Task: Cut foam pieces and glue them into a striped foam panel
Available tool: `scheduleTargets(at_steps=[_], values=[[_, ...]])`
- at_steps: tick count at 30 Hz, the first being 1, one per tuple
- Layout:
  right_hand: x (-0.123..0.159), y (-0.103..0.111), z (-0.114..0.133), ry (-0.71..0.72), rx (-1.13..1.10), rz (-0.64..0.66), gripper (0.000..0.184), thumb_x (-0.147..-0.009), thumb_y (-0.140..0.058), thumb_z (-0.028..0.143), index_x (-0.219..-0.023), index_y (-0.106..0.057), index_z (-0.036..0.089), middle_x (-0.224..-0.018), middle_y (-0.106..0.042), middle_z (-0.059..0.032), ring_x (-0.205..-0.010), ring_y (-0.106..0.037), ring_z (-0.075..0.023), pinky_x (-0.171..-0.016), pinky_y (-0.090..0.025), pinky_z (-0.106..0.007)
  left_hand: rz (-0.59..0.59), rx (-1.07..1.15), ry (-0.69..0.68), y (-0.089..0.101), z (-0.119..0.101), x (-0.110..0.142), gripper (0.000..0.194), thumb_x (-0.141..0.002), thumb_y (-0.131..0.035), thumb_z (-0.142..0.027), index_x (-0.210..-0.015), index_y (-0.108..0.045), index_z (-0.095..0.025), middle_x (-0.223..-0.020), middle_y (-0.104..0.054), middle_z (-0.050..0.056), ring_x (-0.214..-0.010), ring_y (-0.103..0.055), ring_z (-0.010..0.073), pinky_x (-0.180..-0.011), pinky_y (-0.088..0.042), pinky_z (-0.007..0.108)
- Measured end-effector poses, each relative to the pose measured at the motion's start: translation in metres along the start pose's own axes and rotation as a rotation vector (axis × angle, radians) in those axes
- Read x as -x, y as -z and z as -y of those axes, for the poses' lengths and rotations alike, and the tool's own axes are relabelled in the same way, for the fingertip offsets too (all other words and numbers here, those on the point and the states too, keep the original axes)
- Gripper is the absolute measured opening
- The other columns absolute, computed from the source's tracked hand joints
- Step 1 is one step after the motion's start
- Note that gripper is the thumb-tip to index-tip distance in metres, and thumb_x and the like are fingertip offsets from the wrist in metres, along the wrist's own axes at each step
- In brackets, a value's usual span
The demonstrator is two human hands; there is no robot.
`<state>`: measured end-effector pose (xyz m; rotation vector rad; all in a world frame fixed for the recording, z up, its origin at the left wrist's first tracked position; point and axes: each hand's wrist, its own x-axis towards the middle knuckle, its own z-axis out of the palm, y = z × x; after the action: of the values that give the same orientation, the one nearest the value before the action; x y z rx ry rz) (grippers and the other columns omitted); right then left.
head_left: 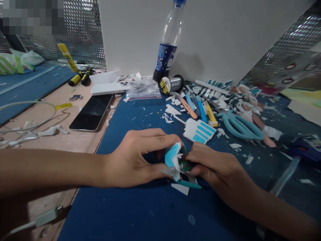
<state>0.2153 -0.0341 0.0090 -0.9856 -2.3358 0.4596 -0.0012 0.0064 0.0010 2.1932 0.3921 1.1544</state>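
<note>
The two hands meet over a blue mat (pixel 125 214). The left hand (pixel 137 157) grasps a folded blue-and-white piece (pixel 172 155) between thumb and fingers; the piece stands at the centre of the grip, its ragged white edge facing the right hand (pixel 218 165). The right hand is closed around a green tool (pixel 187 165), largely hidden by the fingers, so that its type cannot be told; it meets the piece's right side. Just below the grip lies a flat white scrap (pixel 181 189). At lower left of the grip is a white cable connector (pixel 48 216).

Just beyond the grip rests a white piece with blue stripes (pixel 200 130). Farther off, beyond and to the right, lie orange, blue and yellow handles and a pair of blue-handled scissors (pixel 242 125). To the left and beyond, a dark-screened phone (pixel 91 113) lies flat; past it are a white phone (pixel 109 88) and a clear plastic bag (pixel 145 90). Straight beyond the grip stand a spool (pixel 173 84) and, behind it, a partly filled bottle (pixel 167 55) with a blue cap, before a pale upright board (pixel 132 33).
</note>
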Motion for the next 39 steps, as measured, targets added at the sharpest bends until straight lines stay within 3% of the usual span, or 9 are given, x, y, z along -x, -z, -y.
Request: scheduleTargets(at_steps=[7, 16, 23, 30, 39], values=[[0.0020, 0.0041, -0.0036, 0.025, -0.005, 0.005, 0.019, -0.095, -0.040, 0.019, -0.082, -0.054, 0.019, -0.062, -0.051, 0.0016, -0.057, -0.045, -0.0110, -0.053, -0.034, -0.022, 0.065, -0.005, 0.024, 0.0052, -0.0047, -0.0008, 0.035, -0.085, -0.060, -0.035, -0.110, -0.060, -0.010, -0.087, -0.067, 0.011, -0.075, -0.061, 0.0143, -0.067, -0.051, 0.024], [0.0012, 0.0050, -0.0054, -0.009, -0.018, 0.022, 0.033, -0.096, -0.036, 0.037, -0.075, -0.054, 0.019, -0.062, -0.055, -0.0006, -0.057, -0.048, -0.0129, -0.053, -0.037, -0.025, 0.010, 0.031, -0.038, 0.0026, -0.0020, -0.0005, 0.032, -0.082, -0.064, -0.025, -0.109, -0.060, -0.009, -0.090, -0.066, 0.012, -0.077, -0.062, 0.0150, -0.066, -0.053, 0.023], [0.0023, 0.0033, -0.0040, -0.029, -0.003, 0.046, 0.033, -0.096, -0.037, 0.035, -0.079, -0.061, 0.020, -0.072, -0.064, -0.0051, -0.070, -0.059, -0.0179, -0.060, -0.042, -0.027, 0.042, 0.027, -0.006, 0.0027, -0.0062, -0.0014, 0.031, -0.083, -0.063, -0.021, -0.113, -0.061, -0.015, -0.092, -0.064, 0.009, -0.081, -0.062, 0.0141, -0.074, -0.054, 0.023], [0.0011, 0.0028, -0.0013, -0.026, 0.024, 0.044, 0.032, -0.096, -0.037, 0.032, -0.080, -0.061, 0.019, -0.078, -0.067, -0.0065, -0.073, -0.061, -0.0187, -0.060, -0.043, -0.027, 0.067, 0.000, -0.021, 0.0036, -0.0064, -0.0015, 0.029, -0.083, -0.062, -0.021, -0.110, -0.061, -0.010, -0.092, -0.064, 0.012, -0.082, -0.061, 0.0144, -0.074, -0.053, 0.023], [0.0002, -0.0001, 0.0015, -0.039, 0.005, 0.050, 0.030, -0.096, -0.035, 0.030, -0.082, -0.059, 0.019, -0.069, -0.062, -0.0026, -0.059, -0.053, -0.0144, -0.057, -0.040, -0.027, 0.068, -0.023, -0.035, 0.0028, -0.0073, -0.0007, 0.030, -0.080, -0.066, -0.017, -0.108, -0.061, -0.011, -0.091, -0.065, 0.010, -0.080, -0.062, 0.0132, -0.073, -0.052, 0.022]])
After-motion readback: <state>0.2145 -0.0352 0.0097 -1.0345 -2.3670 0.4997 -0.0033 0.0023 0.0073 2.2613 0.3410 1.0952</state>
